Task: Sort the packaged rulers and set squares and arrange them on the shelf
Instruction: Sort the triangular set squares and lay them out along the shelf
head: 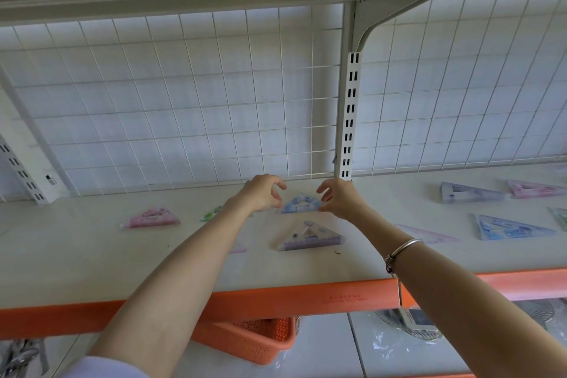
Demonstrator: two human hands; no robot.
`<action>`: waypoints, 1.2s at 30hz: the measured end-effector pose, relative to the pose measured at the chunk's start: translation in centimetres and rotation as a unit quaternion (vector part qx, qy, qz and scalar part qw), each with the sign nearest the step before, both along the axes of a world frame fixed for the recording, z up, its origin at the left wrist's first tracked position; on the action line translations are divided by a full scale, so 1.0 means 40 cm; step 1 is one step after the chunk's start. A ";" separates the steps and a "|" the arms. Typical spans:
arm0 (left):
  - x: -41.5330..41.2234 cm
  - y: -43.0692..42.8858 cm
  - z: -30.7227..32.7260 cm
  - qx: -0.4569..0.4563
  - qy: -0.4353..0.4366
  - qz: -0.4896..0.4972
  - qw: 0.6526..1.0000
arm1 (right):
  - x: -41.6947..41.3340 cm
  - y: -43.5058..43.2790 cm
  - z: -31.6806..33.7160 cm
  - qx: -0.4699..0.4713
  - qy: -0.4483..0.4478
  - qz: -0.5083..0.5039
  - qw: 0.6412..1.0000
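Observation:
A blue set-square package [302,205] lies flat near the back of the white shelf [92,255]. My left hand [260,193] hovers at its left corner with loosely curled fingers. My right hand [342,198] is at its right corner, the thumb tip touching the package and the other fingers spread above it. A purple package [310,238] lies just in front. Further left are a pink package [152,218] and a green package [211,213], which is partly hidden by my left forearm.
To the right lie several more packages: a lilac one [469,192], a pink one [534,189], a blue one [509,227], and a flat pink ruler [426,233]. A slotted upright [348,120] and wire grid close the back. An orange basket [251,341] sits below the shelf.

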State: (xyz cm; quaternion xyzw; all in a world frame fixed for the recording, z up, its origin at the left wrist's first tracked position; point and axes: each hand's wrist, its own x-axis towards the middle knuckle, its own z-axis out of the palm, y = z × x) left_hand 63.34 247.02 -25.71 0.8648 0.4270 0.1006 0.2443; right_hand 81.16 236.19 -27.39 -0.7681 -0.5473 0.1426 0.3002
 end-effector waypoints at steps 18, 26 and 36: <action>0.016 -0.024 -0.002 0.027 0.056 0.004 0.998 | -0.010 0.004 0.000 -0.010 0.031 -0.011 0.999; 0.012 -0.025 -0.003 0.021 0.056 0.012 0.998 | -0.010 0.002 0.000 -0.010 0.035 -0.008 0.999; 0.011 -0.032 0.000 0.022 0.061 0.019 0.998 | -0.011 0.003 -0.003 -0.010 0.032 -0.005 0.999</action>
